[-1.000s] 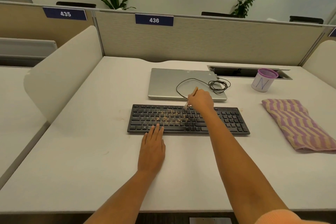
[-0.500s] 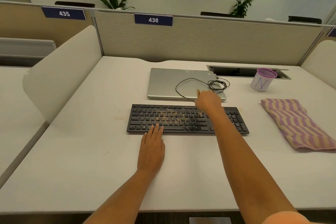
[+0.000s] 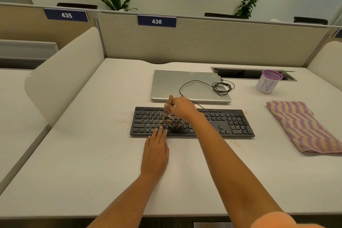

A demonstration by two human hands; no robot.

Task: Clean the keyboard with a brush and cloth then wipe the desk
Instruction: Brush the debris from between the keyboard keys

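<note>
A black keyboard (image 3: 227,123) lies across the middle of the white desk (image 3: 92,172), with brownish crumbs scattered over its middle keys. My right hand (image 3: 182,107) grips a small wooden-handled brush (image 3: 169,100), its bristle end down on the upper key rows left of centre. My left hand (image 3: 155,153) lies flat on the desk, straight fingertips resting on the keyboard's front edge. A folded purple-and-tan striped cloth (image 3: 303,126) lies on the desk to the right, apart from both hands.
Behind the keyboard sits a shut silver laptop (image 3: 172,83) with a coiled black cable (image 3: 222,87) on it. A white cup with a purple rim (image 3: 267,84) stands at the back right by a cable slot (image 3: 249,74). Partition panels enclose the desk.
My right hand swept the brush to the right over the keys, then came back left to the upper-left-centre rows. My left hand has stayed in place.
</note>
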